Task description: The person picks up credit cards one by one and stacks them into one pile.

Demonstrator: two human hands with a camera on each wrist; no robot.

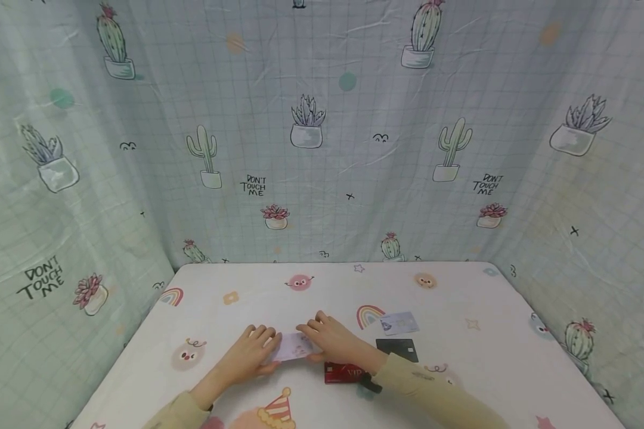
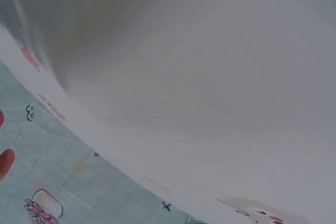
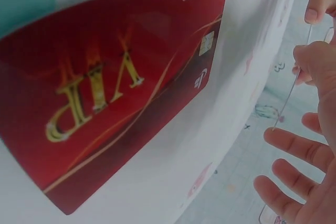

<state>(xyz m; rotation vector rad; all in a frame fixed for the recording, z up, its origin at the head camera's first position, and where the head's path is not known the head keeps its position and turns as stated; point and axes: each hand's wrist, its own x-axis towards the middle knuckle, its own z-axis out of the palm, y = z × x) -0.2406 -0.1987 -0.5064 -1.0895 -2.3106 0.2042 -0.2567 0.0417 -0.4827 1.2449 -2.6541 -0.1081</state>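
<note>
A pale lilac card is held between both hands near the middle of the table. My left hand pinches its left end, thumb on the near side and fingers on the far side. At the other end, my right hand grips it between thumb and fingers. The right wrist view shows the lilac card nearly edge-on as a thin line, with the right hand's fingers spread along it. Below the right wrist lies a red card with gold VIP letters. In the left wrist view only fingertips show.
A black card lies right of the right forearm, and a pale blue-and-white card lies farther back. The white table bears printed cartoon figures. Hanging cloth with cactus prints surrounds the back and sides.
</note>
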